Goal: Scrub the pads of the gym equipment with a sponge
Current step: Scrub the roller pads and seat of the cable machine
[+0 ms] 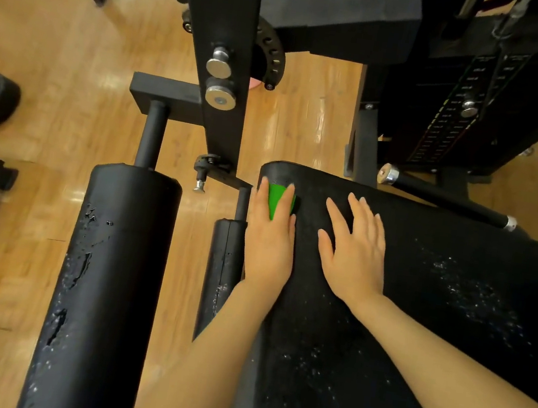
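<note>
Two hands: both down on the black seat pad [418,311], working its front left corner.
Left hand [270,235]: fingers flat over the green sponge [278,200], pressing it onto the pad's curved edge; thumb alongside.
Right hand [354,254]: spread wide, palm flat on the pad just beside the left hand, holding nothing.
Sponge: right at the corner, mostly covered by the fingers.
Pad surface: white flecks scattered across the middle and right, not yet scrubbed off, I'd say.
Roller pads: the big leg roller [104,284] on the left shows torn, flaking cover.
Risk: so close to the rounded edge, the sponge could slide off onto the wooden floor [58,46]; hard scrubbing on the cracked roller may tear it further.
Writing: weight stack [452,119] markings too blurred to read.
</note>
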{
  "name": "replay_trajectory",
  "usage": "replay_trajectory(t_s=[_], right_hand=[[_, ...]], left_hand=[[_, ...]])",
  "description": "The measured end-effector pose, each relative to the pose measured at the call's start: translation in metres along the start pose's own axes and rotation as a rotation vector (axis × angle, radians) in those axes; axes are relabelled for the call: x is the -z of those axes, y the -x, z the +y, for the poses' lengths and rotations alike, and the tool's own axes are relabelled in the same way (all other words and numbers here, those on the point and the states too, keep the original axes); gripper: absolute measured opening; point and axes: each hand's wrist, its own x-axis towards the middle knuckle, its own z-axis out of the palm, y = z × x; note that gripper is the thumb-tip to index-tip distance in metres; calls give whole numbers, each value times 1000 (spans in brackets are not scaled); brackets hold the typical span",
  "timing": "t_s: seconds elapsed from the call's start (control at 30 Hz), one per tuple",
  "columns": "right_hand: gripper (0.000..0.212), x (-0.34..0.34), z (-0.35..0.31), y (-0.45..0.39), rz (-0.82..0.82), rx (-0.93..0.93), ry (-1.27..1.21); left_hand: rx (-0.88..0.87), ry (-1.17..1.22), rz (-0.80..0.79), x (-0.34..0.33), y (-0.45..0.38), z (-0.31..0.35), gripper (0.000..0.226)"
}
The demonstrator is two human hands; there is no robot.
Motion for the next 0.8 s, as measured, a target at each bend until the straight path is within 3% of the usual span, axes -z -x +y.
replay_trajectory(t_s=[0.23, 0.4, 0.6, 0.8], right_hand=[[54, -2, 2, 1, 22, 10, -2], [53, -2, 2, 1, 20, 6, -25], [55, -3, 3, 1, 39, 14, -34], [53, -2, 3, 1, 28, 7, -43]], left_hand=[[8, 4, -5, -3, -48, 4, 40], [-73, -12, -13, 2, -15, -3, 44], [-10, -11, -20, 11, 43, -3, 49], [-31, 3, -39, 6, 13, -4, 50]])
